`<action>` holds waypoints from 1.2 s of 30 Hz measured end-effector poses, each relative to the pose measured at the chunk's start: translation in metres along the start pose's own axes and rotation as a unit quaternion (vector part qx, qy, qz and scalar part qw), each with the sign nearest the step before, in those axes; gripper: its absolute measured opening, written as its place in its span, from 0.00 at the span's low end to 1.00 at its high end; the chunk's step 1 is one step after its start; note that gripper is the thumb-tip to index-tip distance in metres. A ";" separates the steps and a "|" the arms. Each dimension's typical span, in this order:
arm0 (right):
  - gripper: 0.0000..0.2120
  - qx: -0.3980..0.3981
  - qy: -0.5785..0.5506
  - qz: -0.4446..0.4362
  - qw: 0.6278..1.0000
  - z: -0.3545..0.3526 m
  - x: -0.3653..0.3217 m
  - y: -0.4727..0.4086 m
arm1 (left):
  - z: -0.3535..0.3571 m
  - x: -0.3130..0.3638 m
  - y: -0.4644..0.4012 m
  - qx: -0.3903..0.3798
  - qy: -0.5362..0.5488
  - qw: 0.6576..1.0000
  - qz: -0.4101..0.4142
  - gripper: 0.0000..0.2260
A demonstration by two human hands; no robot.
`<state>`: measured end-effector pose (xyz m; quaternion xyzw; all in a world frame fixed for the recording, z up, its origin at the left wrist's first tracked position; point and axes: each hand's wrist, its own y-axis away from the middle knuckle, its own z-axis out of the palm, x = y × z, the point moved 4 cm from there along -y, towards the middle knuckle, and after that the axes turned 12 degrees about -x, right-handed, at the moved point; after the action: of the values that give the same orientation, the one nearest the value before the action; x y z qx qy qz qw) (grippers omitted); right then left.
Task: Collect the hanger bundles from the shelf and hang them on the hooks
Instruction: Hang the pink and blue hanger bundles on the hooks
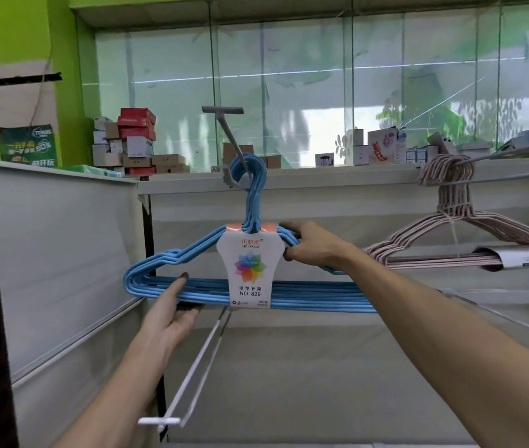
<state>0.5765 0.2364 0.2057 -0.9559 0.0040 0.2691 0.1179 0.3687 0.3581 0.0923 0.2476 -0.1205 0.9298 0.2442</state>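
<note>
Both hands grip the blue wire hanger bundle (192,286): left hand (172,313) pinching the lower bar, right hand (313,248) curled round the shoulder; its hooks lie above the fingers, over a grey peg (229,137).

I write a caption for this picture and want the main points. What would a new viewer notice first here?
First, the blue hangers at the centre, tied by a white label, their hooks around a grey hook. The left hand holds the bottom bars and the right hand grips the right shoulder. To the right, pink hangers hang on another hook.
</note>
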 end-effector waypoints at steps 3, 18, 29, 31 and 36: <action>0.26 0.008 0.006 0.006 1.000 0.003 -0.005 0.007 | -0.008 0.009 0.011 -0.010 -0.048 0.999 -0.007 0.18; 0.19 0.196 -0.014 -0.020 0.980 0.017 -0.011 0.100 | 0.047 0.046 0.134 -0.162 -0.378 0.895 0.173 0.08; 0.11 0.260 0.102 -0.035 0.960 -0.031 0.028 0.256 | 0.128 -0.066 0.208 -0.402 -0.356 0.811 0.231 0.11; 0.10 0.266 0.114 -0.014 0.957 -0.047 0.044 0.297 | 0.145 -0.104 0.215 -0.425 -0.348 0.806 0.220 0.13; 0.10 0.299 0.161 0.044 0.939 -0.086 0.086 0.413 | 0.198 -0.205 0.241 -0.471 -0.335 0.794 0.188 0.17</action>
<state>0.6647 -0.1802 0.1400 -0.9060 0.1456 0.1025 0.3839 0.4801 0.0038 0.1295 0.3705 -0.6617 0.6449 0.0949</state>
